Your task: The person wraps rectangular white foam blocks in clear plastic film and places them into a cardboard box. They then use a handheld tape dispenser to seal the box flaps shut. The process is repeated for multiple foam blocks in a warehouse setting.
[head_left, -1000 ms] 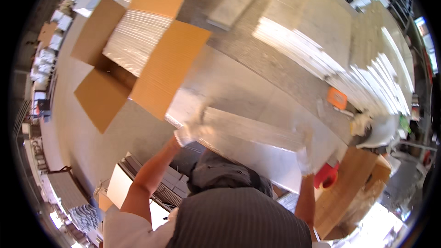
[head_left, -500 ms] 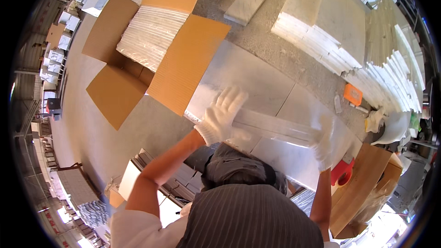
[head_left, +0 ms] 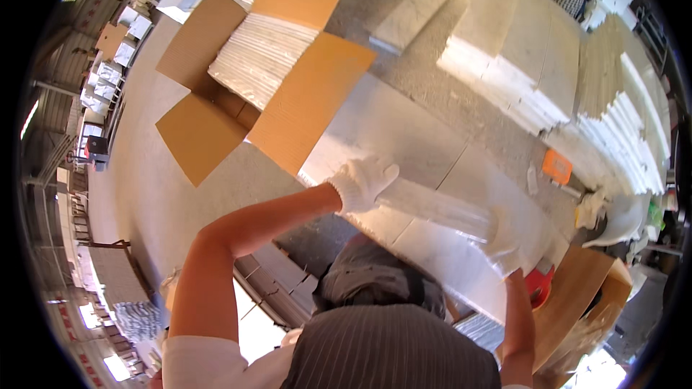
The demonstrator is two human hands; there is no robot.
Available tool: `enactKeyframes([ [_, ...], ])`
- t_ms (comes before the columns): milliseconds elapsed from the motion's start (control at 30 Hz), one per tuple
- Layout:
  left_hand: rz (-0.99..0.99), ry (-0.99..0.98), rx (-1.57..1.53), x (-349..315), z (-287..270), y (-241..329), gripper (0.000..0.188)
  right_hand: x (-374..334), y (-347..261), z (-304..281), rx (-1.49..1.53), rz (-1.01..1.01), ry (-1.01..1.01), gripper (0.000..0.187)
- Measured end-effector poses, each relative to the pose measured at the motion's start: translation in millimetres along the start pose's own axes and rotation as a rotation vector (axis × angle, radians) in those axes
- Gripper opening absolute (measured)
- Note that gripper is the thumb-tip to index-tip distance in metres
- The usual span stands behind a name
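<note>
L hand at 1 end of wrapped strip over table, R hand blurry nr other; can't tell either grip's closure/hold.

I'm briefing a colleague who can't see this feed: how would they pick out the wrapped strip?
Find the open cardboard box, then the long pale tabletop extending to its lower right. On it, look between the left hand and the right hand, both in pale gloves. The wrapped strip is the narrow, shiny piece in clear wrap, unlike the broad, flat surface beneath.
</note>
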State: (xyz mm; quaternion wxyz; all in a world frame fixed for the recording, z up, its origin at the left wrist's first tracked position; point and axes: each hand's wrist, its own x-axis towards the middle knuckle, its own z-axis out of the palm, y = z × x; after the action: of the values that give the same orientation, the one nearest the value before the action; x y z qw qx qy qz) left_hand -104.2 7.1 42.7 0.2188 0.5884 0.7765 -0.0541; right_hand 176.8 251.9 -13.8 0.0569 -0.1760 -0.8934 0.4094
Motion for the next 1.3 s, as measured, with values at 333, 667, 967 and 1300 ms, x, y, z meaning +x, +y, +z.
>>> enactKeyframes([
  [333, -0.114, 0.056, -0.096, -24, 16, 25, 0.046, 10, 60, 24, -0.017, -0.142, 0.025, 0.08],
  [667, -0.116, -0.329, -0.313, -91, -38, 21, 0.056, -29, -43, 3, -0.101, 0.067, -0.219, 0.085],
  [967, -0.07, -0.142, -0.126, -190, -132, -103, 0.062, 35, -219, 12, -0.21, -0.275, 0.05, 0.083],
  [1300, -0.013, 0.103, 0.11, -287, -178, -346, 0.068, 188, -404, 164, -0.085, -0.228, 0.146, 0.073],
])
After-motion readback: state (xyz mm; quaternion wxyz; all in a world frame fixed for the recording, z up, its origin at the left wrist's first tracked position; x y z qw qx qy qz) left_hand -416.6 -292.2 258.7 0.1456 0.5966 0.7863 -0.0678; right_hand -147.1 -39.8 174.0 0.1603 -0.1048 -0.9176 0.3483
